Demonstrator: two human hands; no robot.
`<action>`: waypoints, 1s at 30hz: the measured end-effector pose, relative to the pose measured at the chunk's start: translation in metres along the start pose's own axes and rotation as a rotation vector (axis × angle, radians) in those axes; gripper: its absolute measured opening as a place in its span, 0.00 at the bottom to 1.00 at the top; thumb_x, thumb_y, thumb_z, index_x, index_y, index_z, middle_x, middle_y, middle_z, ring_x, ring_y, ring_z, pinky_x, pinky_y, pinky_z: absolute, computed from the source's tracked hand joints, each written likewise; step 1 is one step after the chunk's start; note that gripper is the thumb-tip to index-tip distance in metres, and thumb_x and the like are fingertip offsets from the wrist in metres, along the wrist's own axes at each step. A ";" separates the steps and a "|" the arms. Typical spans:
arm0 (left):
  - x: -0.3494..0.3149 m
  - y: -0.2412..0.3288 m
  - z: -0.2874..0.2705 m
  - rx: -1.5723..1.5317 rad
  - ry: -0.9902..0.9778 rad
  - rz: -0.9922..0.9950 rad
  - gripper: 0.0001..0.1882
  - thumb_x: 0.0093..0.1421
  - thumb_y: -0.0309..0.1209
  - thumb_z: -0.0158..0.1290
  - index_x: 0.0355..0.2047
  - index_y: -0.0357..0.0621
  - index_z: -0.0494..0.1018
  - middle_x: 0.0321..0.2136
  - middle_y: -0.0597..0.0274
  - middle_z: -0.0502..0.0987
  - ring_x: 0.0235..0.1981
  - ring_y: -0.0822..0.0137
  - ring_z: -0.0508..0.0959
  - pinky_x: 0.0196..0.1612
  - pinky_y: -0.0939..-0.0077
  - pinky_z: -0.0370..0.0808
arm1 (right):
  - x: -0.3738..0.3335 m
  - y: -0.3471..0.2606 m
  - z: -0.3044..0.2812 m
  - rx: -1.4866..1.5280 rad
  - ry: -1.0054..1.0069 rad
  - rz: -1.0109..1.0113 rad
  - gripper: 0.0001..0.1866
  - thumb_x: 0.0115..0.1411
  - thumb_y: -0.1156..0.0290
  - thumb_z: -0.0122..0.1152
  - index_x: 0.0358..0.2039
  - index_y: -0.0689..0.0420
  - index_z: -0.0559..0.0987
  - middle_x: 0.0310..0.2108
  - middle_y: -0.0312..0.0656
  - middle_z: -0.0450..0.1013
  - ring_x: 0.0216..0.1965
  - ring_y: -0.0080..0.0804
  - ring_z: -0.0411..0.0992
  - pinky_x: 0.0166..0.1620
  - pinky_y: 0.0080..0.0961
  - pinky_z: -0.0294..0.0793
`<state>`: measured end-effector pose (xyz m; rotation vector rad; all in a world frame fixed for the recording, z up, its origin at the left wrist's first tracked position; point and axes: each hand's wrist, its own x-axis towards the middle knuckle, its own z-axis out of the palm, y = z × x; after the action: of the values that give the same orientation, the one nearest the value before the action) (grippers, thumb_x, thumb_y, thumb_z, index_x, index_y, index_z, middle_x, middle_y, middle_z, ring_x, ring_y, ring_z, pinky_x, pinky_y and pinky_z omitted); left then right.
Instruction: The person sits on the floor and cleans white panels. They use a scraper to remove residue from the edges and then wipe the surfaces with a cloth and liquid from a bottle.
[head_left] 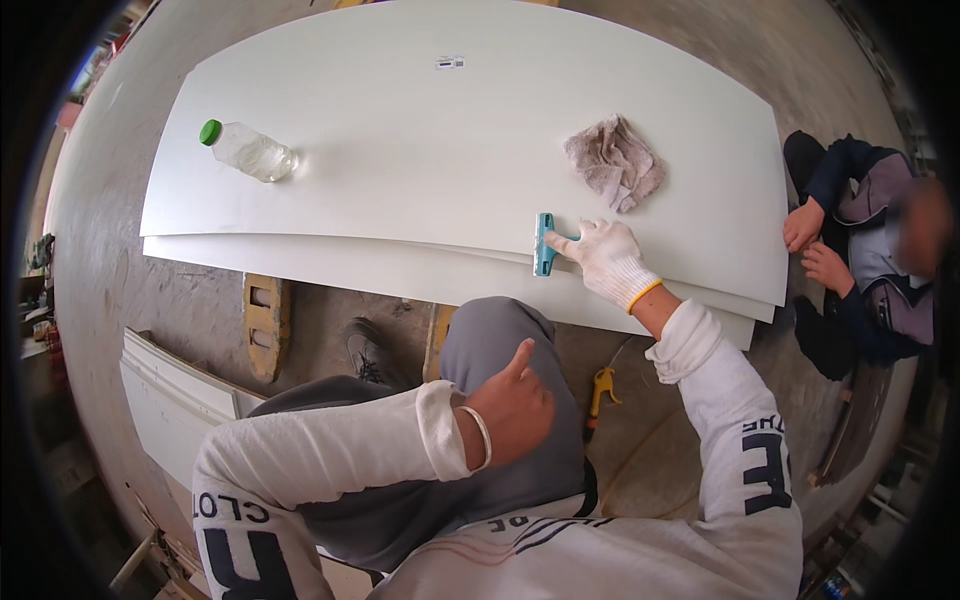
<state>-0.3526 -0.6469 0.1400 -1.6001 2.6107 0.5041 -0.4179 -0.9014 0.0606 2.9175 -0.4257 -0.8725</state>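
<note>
My right hand (pixel 604 258), in a white knit glove with a yellow cuff edge, is closed around the handle of a teal scraper (pixel 544 245). The scraper's wide head rests on the white panel (pixel 400 130), near its front edge, with a finger reaching onto it. A crumpled greyish-pink rag (pixel 615 163) lies on the panel just beyond that hand. Over my thigh is my bare left hand (pixel 512 405), fingers curled in and thumb sticking up, with nothing visible in it. A clear bottle with a green cap (pixel 250 150) lies on its side at the panel's left.
Another white panel (pixel 400 262) sticks out beneath the top one. A yellow air blow gun (pixel 602 390) is below the panel's front edge. Yellow supports (pixel 266 330) stand under the panels. More white boards (pixel 180 400) are at left. Another person (pixel 860 240) crouches at the right edge.
</note>
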 end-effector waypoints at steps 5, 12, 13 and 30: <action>-0.040 -0.001 -0.031 -0.018 0.080 -0.079 0.17 0.59 0.33 0.54 0.46 0.39 0.79 0.35 0.55 0.81 0.43 0.57 0.81 0.68 0.45 0.61 | -0.004 0.002 0.008 0.038 0.018 -0.016 0.32 0.70 0.71 0.47 0.70 0.24 0.64 0.51 0.42 0.73 0.54 0.37 0.75 0.52 0.32 0.78; -0.108 -0.010 -0.074 -0.225 -0.060 -0.413 0.28 0.60 0.37 0.58 0.59 0.37 0.72 0.54 0.45 0.77 0.59 0.51 0.74 0.70 0.46 0.59 | -0.031 0.042 0.050 0.130 0.119 -0.046 0.33 0.64 0.70 0.57 0.68 0.27 0.68 0.43 0.42 0.72 0.46 0.37 0.77 0.47 0.36 0.80; -0.112 -0.011 -0.074 -0.242 -0.093 -0.433 0.29 0.60 0.37 0.59 0.59 0.37 0.71 0.54 0.46 0.77 0.59 0.51 0.74 0.70 0.47 0.60 | -0.034 0.042 0.054 0.142 0.122 -0.056 0.32 0.64 0.69 0.58 0.67 0.27 0.70 0.41 0.42 0.72 0.44 0.37 0.77 0.45 0.36 0.80; -0.160 0.000 -0.062 -0.507 -0.126 -0.592 0.34 0.58 0.36 0.63 0.63 0.37 0.67 0.58 0.45 0.74 0.62 0.48 0.72 0.70 0.48 0.60 | 0.012 0.008 0.047 0.176 0.353 -0.246 0.30 0.59 0.66 0.64 0.62 0.28 0.75 0.30 0.40 0.71 0.28 0.38 0.76 0.30 0.38 0.78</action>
<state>-0.2690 -0.5274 0.2309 -2.2562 1.8557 1.2143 -0.4362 -0.9116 0.0159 3.2433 -0.1234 -0.3344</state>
